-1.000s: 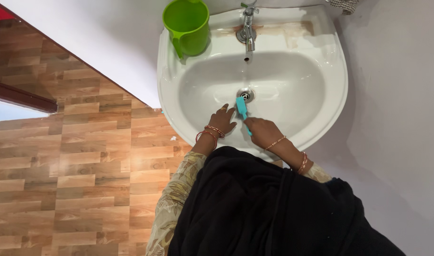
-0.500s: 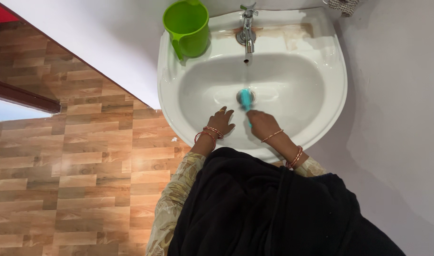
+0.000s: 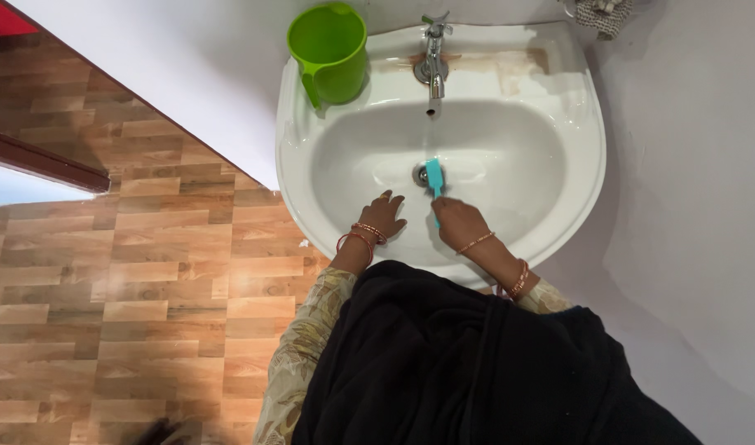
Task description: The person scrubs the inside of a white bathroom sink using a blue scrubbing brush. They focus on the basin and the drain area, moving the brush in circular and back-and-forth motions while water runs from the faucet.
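Right hand: we see our right hand (image 3: 460, 224) clenched around the turquoise brush (image 3: 433, 178), its head over the drain (image 3: 423, 174).
Left hand: our left hand (image 3: 385, 214) lies flat, fingers spread, on the white basin (image 3: 509, 156).
Tap: the tap (image 3: 433, 58) is running beside the green jug (image 3: 330, 51).

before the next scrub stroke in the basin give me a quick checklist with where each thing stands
1. Right hand closed around the teal brush: ok.
2. Brush head at the drain: ok.
3. Left hand lies flat on the near slope of the sink, apart from the brush: ok.
4. Green jug stands upright on the back left rim, away from both hands: ok.
5. Water running from the tap: cannot tell.
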